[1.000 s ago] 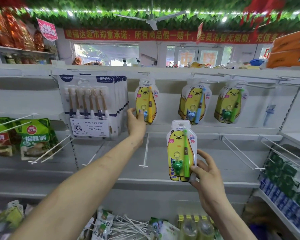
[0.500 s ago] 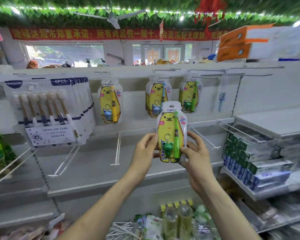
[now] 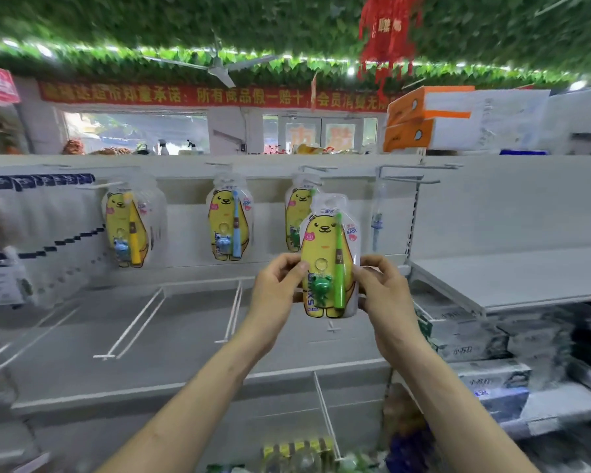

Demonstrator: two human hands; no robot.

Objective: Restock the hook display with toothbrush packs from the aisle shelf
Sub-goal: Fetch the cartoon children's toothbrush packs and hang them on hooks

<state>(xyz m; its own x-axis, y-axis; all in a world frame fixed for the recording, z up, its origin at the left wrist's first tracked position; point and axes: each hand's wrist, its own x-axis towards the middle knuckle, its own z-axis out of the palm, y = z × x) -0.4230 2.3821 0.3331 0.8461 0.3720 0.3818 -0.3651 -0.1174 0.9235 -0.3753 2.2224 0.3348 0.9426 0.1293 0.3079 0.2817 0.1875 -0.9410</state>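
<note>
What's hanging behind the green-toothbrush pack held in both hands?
Another yellow bear blister pack hangs on a wire hook behind the held green-toothbrush pack; only its left strip shows. Its right side is covered.

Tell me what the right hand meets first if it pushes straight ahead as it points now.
Probably the hanging bear pack just behind the held pack, which the right hand carries in front. Depth is unclear, so the white back panel could come first.

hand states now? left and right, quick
Left hand: pinching the left edge of the green toothbrush pack.
Right hand: gripping the same pack's right edge.
</note>
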